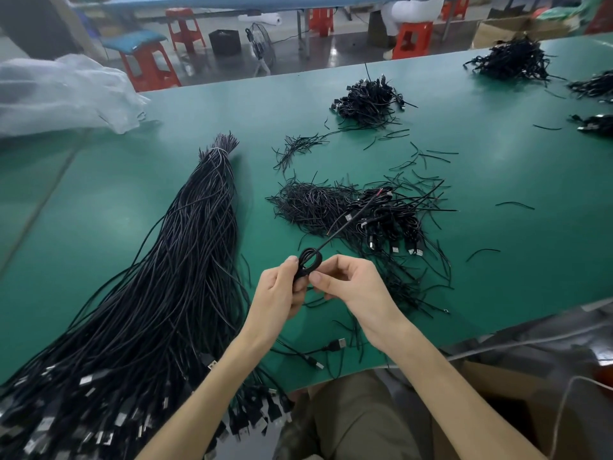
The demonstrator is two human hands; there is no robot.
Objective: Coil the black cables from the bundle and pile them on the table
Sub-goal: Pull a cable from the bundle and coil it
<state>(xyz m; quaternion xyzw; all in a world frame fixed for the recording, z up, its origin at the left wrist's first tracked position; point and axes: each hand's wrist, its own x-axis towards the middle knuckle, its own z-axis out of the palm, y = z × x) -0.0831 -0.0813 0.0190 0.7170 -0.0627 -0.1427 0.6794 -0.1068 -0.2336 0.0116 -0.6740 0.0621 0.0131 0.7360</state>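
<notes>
Over green table (464,194), cable coil (310,262) between hands (282,297) (351,283)

Both forearms (444,376) are bare; the trousers (358,423) are olive-khaki cloth.

- The green table (132,200) carries all of it.
- A long bundle of black USB cables (166,277) lies on the left, tied near its far tip, with the plugs fanned out at the near edge.
- A heap of short black ties (308,204) lies mid-table, touching a pile of coiled cables (388,220) on its right.
- A second coiled pile (368,101) lies farther back, and a larger heap (514,59) at the far right.
- A clear plastic bag (66,94) rests at the far left.
</notes>
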